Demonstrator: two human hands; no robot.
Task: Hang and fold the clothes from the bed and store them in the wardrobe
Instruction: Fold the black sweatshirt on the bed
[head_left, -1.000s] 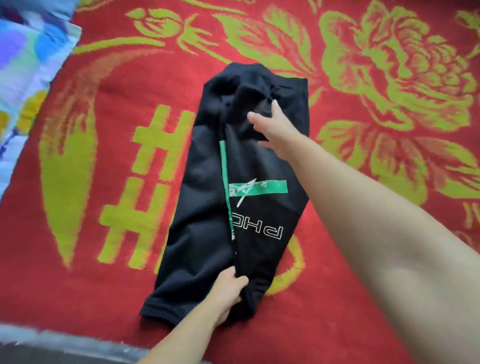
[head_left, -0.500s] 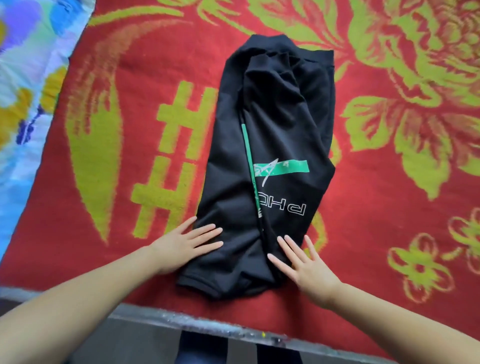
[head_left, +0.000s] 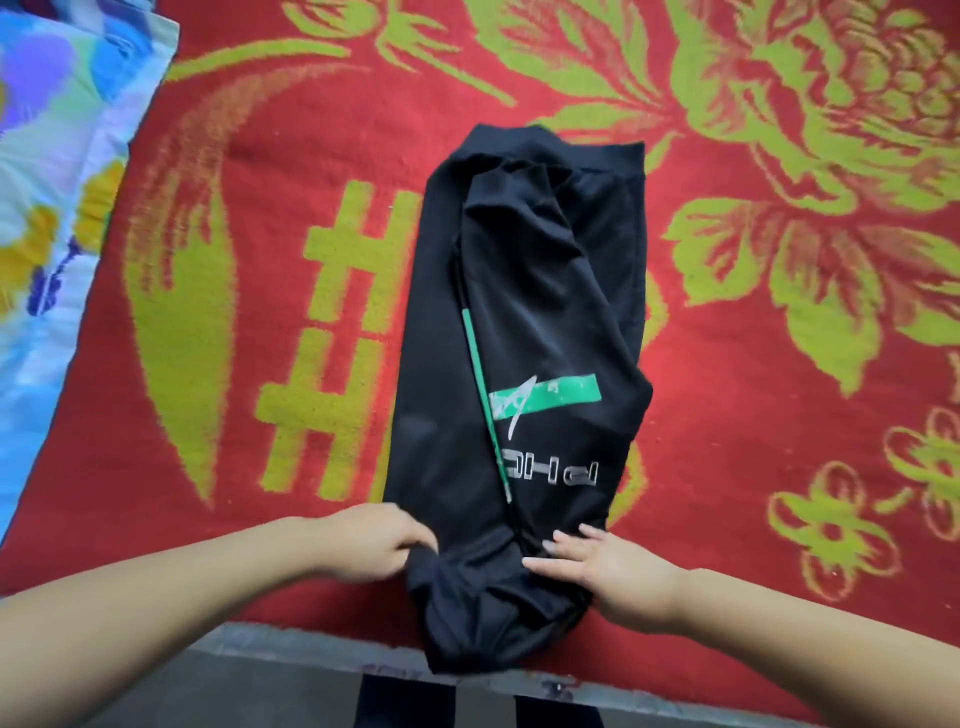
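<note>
Gripping the near left corner of the black shirt (head_left: 524, 332), the left hand (head_left: 374, 545) has its fingers curled into the bunched cloth, fingertips hidden in the folds; its forearm comes in from the lower left, low over the blanket. The shirt lies folded lengthwise on the red blanket (head_left: 260, 156) with yellow-green flowers, its near end hanging over the bed's near edge, a green stripe and pale letters showing on its right half. The right hand (head_left: 602, 566) rests on the shirt's near right side with fingers straight and slightly spread, pressing the cloth flat, thumb along the fold; its forearm reaches in from the lower right. A blue flowered cloth (head_left: 57, 182) lies along the blanket's left edge.
</note>
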